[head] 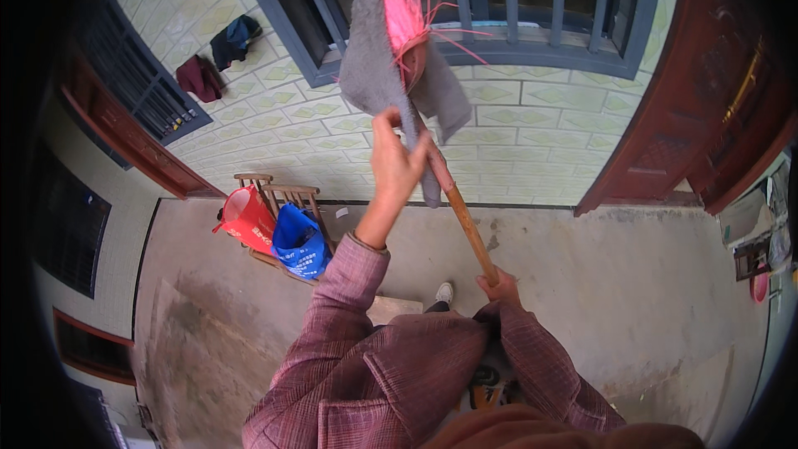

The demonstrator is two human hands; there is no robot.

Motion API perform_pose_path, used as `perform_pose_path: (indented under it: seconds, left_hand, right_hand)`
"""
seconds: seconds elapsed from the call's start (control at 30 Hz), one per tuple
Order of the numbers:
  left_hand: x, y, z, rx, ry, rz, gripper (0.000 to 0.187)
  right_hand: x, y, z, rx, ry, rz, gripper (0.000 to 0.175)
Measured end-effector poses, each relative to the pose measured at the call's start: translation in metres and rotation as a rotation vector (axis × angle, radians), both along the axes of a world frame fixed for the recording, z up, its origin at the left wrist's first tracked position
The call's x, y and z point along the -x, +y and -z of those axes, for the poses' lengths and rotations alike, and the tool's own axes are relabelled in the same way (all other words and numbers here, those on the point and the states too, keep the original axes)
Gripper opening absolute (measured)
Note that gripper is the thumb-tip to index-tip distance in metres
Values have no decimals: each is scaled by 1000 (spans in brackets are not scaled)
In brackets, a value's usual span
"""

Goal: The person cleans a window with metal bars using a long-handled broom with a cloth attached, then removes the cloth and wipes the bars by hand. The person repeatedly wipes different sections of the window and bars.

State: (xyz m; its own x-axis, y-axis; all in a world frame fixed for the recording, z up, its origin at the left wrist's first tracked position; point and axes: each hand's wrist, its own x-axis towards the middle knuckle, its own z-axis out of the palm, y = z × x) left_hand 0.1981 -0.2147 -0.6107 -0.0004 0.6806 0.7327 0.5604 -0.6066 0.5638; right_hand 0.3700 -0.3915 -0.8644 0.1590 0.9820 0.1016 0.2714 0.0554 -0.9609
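Note:
A broom with pink plastic bristles (402, 9) is raised, head up, before the barred window. A grey cloth (371, 43) is draped over the bristles and hangs down on both sides of the broom head. My left hand (396, 159) is at the hanging part of the cloth, just below the broom head, with fingers bent; whether it grips the cloth cannot be told. My right hand (502, 287) is closed around the lower end of the wooden broom handle (471, 227), near my waist.
A barred window (523, 50) is set in the tiled wall (530, 112) ahead. Red doors (673, 118) stand at the right. A wooden chair (293, 189) with a red bag (246, 218) and a blue bag (301, 246) is at the left. Dark cloths (234, 43) hang on the wall.

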Motion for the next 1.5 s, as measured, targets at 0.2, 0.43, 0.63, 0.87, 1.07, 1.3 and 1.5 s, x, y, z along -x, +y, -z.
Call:
perform_pose_path:
  seconds: [0.2,0.43,0.63,0.87,1.07,1.3,1.5]
  left_hand:
    - [59,87,21,432,-889,494,23]
    - [204,224,-67,574,-877,238,29]
    - [246,227,-84,727,-579,233,26]
    - [242,215,50,831,400,35,21]
    - [281,230,89,754,590,62,30]
    - [268,232,115,1059,548,139,37]
    - [210,236,121,1356,689,458,29]
  right_hand:
    - [-73,-77,37,127,-13,141,17]
    - [-182,-208,80,573,-534,323,19]
    - [-190,-226,95,905,-801,174,22]
    - [-193,-36,106,1118,-954,-2,29]
    - [-219,127,63,1064,-1393,-202,17]
    - [-228,261,70,1089,-1727,-532,22]
    - [-250,358,116,1093,-1837,-747,19]
